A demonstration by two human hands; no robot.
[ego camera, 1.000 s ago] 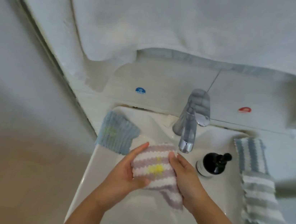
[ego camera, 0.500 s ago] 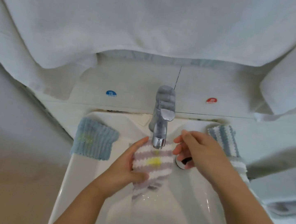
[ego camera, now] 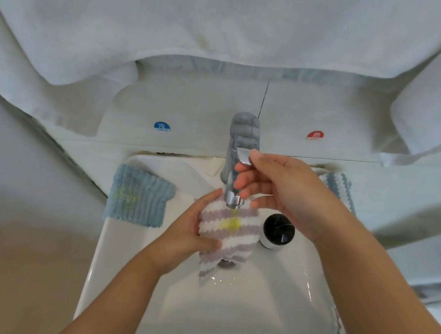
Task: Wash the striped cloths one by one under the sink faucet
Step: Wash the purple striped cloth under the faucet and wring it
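Left hand (ego camera: 190, 235): gripped the purple-and-white striped cloth (ego camera: 229, 229), thumb curled across its front, fingers behind.
Cloth: bunched in the L hand right under the faucet spout (ego camera: 233, 199), lower end hung down over the drain; yellow patch faced up, just right of the L thumb.
Right hand (ego camera: 283, 192): above & right of the L hand, thumb and fingers closed on the faucet handle (ego camera: 243, 155).
Water: couldn't tell if it ran; a few droplets shone in the sink (ego camera: 221, 321) below both hands.
Blue cloth (ego camera: 139, 201): lay on the sink rim, well left of the L hand.
Blue-and-white striped cloth (ego camera: 337, 185): draped on the rim behind the R wrist, mostly hidden by the forearm.
Soap bottle (ego camera: 278, 230): black top, just right of the held cloth, under the R hand.
White towels (ego camera: 232, 28): hung over the back wall, beyond both hands.
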